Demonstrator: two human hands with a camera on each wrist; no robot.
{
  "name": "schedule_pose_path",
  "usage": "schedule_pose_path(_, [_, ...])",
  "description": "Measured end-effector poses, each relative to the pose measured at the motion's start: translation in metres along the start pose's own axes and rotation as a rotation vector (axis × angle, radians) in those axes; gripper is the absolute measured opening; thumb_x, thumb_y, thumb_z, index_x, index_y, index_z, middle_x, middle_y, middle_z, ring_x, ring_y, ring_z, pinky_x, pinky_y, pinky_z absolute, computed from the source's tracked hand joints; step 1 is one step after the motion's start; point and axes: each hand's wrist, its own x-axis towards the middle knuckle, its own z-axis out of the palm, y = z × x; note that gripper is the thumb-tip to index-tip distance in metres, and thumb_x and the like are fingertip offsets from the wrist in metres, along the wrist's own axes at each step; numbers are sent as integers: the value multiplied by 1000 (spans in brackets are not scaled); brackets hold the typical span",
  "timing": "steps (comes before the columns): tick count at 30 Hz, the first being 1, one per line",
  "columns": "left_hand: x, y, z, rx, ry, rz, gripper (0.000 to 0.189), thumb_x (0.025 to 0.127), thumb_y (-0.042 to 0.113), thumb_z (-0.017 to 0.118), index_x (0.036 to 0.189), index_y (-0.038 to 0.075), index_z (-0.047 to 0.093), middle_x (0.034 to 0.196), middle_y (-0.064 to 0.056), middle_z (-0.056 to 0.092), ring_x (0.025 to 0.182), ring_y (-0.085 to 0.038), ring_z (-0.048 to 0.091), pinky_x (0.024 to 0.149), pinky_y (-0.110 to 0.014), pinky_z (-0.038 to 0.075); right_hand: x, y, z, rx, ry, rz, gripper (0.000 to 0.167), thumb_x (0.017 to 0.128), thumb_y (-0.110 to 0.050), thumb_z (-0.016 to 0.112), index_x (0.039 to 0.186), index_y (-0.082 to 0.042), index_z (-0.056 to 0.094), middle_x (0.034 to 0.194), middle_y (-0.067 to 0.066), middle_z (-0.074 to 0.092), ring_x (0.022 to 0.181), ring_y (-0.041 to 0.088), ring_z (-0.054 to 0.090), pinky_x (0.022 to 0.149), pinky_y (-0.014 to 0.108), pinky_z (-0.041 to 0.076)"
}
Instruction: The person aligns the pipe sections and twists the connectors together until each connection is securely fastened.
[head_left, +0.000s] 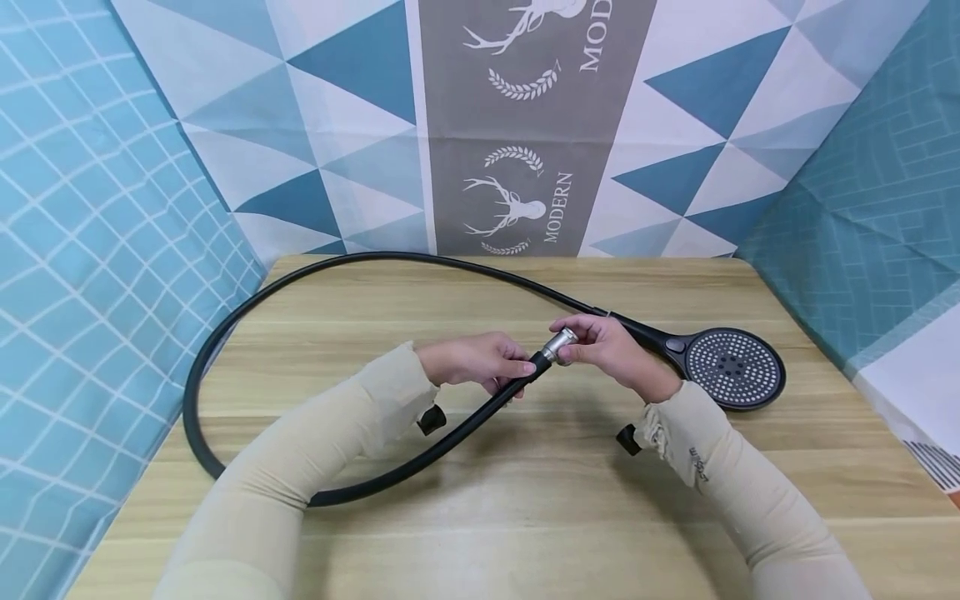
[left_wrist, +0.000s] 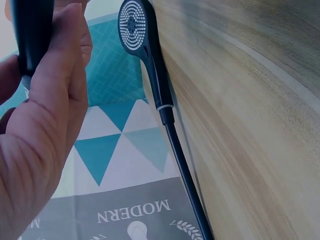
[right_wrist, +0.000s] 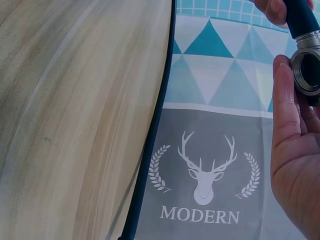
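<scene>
A black shower hose (head_left: pixel 457 435) loops across the wooden table, its free end raised in front of the person. Near that end the left hand (head_left: pixel 480 360) grips the hose, thumb along its top. A silver metal connector nut (head_left: pixel 559 342) caps the end, and the right hand (head_left: pixel 606 348) pinches it between thumb and fingers. In the right wrist view the threaded mouth of the nut (right_wrist: pixel 306 72) faces the camera. The hose's other end joins a black shower head (head_left: pixel 733 367), which lies spray face up at the right, behind the right forearm.
The wooden table (head_left: pixel 525 533) meets a patterned backdrop (head_left: pixel 510 167) at its far edge. Blue tiled-print sheets (head_left: pixel 82 250) rise at the left and right. Black camera mounts (head_left: pixel 432 419) hang beneath both wrists.
</scene>
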Motion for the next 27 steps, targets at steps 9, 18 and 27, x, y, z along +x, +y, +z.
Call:
schedule_pose_path(9, [3, -1, 1, -3, 22, -19, 23, 102, 11, 47, 108, -9, 56, 72, -2, 60, 62, -10, 56, 61, -25, 49, -1, 2, 0, 5, 0, -20, 40, 86, 1, 68, 116, 21, 51, 87, 4, 64, 77, 9, 62, 72, 24, 53])
schedule_pose_path(18, [4, -1, 1, -5, 14, -6, 15, 100, 10, 51, 98, -3, 55, 70, -3, 59, 58, -10, 55, 58, -25, 48, 0, 1, 0, 8, 4, -10, 41, 86, -1, 69, 116, 21, 51, 87, 5, 64, 77, 8, 62, 72, 24, 53])
schedule_pose_path(27, [2, -2, -3, 33, -4, 31, 20, 103, 10, 44, 102, -6, 55, 78, -5, 61, 68, -11, 58, 67, -28, 52, 0, 2, -1, -6, 13, 15, 38, 88, 2, 67, 117, 20, 51, 87, 8, 65, 77, 9, 62, 72, 24, 53])
